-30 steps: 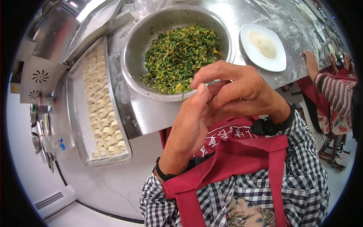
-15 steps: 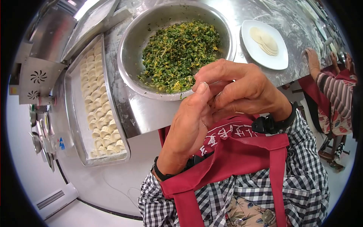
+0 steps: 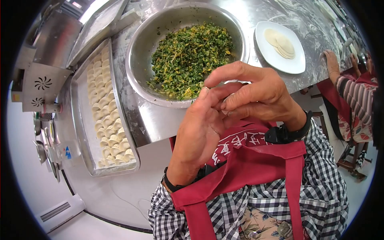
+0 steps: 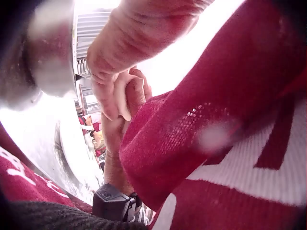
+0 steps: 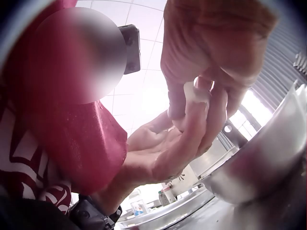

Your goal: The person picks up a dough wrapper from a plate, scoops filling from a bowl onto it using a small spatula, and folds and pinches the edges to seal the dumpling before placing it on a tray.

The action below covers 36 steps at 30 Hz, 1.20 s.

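Dough piece (image 5: 194, 93): pale, between fingers of both hands; mostly hidden in head view, a bit shows in both wrist views; exact shape can't tell.
Tabletop (image 3: 158, 124): metal, floury in places, beyond the fingers and out to their far right.
Apron (image 3: 260, 162): dark red, white lettering, just below the fingers on the body side; checked sleeves either side.
Tray (image 3: 82, 132): metal, long, well left of the fingers.
Bowl (image 3: 138, 66): big, metal, just beyond the fingers; right hand overlaps its near rim in head view, contact can't tell.
Filling (image 3: 190, 58): chopped green with yellow bits, in bowl, just past the fingertips.
Plate (image 3: 298, 60): white, squarish, beyond the fingers and to their right, on tabletop.
Left hand (image 3: 198, 130): fingers curled, pinching dough piece, thumb up.
Right hand (image 3: 258, 92): fingers bent, pinching dough piece from other side, index arched over.
Other person's hand (image 3: 332, 64): far right of the fingers, at tabletop edge.
Wrappers (image 3: 285, 47): thin, round, overlapping, on plate.
Dumplings (image 3: 108, 108): pleated, packed in rows in tray, left of the fingers.
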Each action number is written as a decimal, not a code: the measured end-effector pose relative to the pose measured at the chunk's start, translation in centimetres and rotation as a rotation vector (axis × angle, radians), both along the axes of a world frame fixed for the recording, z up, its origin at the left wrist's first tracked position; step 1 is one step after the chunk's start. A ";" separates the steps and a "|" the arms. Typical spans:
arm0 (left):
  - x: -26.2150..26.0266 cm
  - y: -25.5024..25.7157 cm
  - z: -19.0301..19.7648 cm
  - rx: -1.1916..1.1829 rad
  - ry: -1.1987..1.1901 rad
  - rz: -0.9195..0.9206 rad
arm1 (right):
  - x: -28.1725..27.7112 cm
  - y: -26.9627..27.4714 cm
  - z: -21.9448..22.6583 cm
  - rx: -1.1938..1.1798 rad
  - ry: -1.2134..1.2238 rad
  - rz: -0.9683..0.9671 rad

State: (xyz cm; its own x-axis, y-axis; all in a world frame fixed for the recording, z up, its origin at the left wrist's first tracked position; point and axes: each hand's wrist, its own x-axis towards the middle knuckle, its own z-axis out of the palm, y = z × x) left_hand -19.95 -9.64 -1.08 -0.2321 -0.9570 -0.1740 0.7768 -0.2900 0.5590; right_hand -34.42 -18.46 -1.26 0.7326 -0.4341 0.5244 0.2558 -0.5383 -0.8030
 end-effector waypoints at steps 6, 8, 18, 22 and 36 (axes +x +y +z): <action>0.1 -0.2 0.1 -0.030 0.048 0.011 | 0.3 0.6 -0.1 0.012 -0.043 -0.127; -0.2 -0.3 0.1 -0.032 0.091 0.058 | 0.2 0.6 -0.2 0.117 -0.064 -0.067; 0.3 -0.7 -0.1 -0.007 0.108 0.046 | 1.1 0.8 -0.2 -0.102 -0.128 -0.201; 0.3 -0.9 -1.0 -0.099 0.379 0.023 | 0.9 -0.4 -0.4 -0.337 -0.117 -0.183; -0.9 -0.6 1.0 0.048 0.232 0.186 | 1.2 -0.4 -0.7 -0.623 -0.130 -0.333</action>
State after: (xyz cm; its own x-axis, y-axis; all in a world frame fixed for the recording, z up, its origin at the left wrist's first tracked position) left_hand -20.87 -10.20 -0.07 -0.0919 -0.9789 -0.1825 0.9246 -0.1519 0.3495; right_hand -33.20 -18.85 -1.92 0.5283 -0.2155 0.8213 0.0705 -0.9528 -0.2953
